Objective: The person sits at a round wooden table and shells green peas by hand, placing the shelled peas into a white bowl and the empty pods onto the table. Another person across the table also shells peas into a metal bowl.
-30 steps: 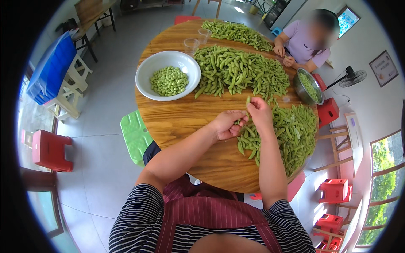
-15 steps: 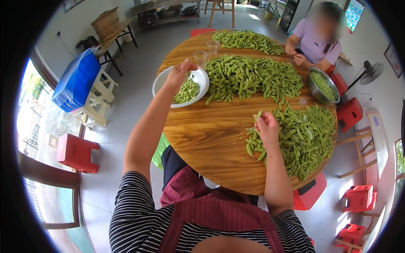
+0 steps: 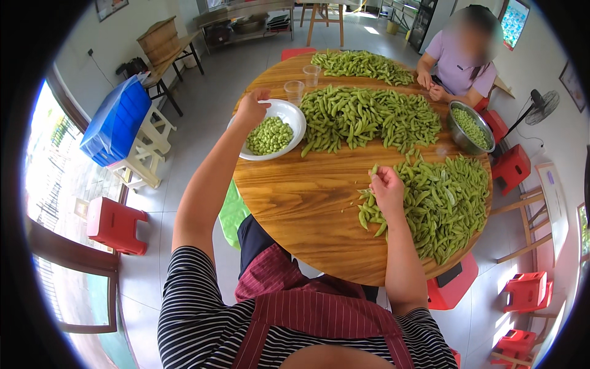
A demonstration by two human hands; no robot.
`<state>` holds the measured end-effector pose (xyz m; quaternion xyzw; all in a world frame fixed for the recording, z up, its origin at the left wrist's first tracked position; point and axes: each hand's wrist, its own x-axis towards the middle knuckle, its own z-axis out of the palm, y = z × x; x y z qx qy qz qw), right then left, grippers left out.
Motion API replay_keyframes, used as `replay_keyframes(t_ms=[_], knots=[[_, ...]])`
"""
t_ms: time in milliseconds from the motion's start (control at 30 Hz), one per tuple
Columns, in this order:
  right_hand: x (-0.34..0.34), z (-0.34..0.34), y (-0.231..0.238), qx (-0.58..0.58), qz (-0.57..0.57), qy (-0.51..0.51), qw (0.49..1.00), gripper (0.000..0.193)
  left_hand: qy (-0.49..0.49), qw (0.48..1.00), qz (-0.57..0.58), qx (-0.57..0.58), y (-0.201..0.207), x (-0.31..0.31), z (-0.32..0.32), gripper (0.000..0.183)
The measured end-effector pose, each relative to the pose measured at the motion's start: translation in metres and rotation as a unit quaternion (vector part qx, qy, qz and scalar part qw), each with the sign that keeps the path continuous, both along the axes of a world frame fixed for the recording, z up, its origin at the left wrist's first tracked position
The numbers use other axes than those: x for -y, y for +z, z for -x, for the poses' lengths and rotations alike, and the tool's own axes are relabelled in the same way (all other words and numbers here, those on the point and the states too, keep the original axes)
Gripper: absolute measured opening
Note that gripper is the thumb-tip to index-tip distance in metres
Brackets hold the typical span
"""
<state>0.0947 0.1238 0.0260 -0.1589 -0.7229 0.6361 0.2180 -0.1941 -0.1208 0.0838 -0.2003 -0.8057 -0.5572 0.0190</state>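
Observation:
My left hand (image 3: 251, 108) hovers over the left rim of a white bowl (image 3: 298, 120), its fingers loosely stretched out and nothing visible in them. Shelled green beans (image 3: 270, 135) lie in that bowl. Between the thumb and fingers of my right hand (image 3: 388, 186) is a green bean pod (image 3: 374, 170), with one tip sticking up. That hand is at the left edge of a heap of pods (image 3: 445, 203). Farther off, a larger pile of pods (image 3: 369, 117) spreads across the middle of the round wooden table (image 3: 301, 203).
Two clear plastic cups (image 3: 294, 90) stand behind the white bowl. Across the table, a person (image 3: 461, 58) handles something small beside a metal bowl (image 3: 470, 126) of shelled beans. Another pod pile (image 3: 362, 66) lies at the far edge. Red stools (image 3: 117, 226) surround the table area.
My left hand has shifted left from above the beans toward the bowl's left rim, and its fingers have loosened. My right hand stays nearly still with the pod.

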Motion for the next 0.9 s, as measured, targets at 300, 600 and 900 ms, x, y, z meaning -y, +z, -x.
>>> replay_keyframes(t_ms=[300,600,900], knots=[[0.003,-0.001,-0.001,-0.016,-0.005,0.015,1.0,0.021,0.074,0.996,0.024,-0.041,0.002,-0.005,-0.014,0.021],[-0.009,0.0,-0.006,-0.042,0.156,0.013,0.987,0.023,-0.243,0.845,-0.241,0.411,-0.029,-0.106,-0.166,0.013],[0.001,0.0,0.001,-0.025,0.086,-0.003,0.996,0.011,-0.207,0.874,-0.208,0.388,-0.059,-0.132,-0.193,0.013]])
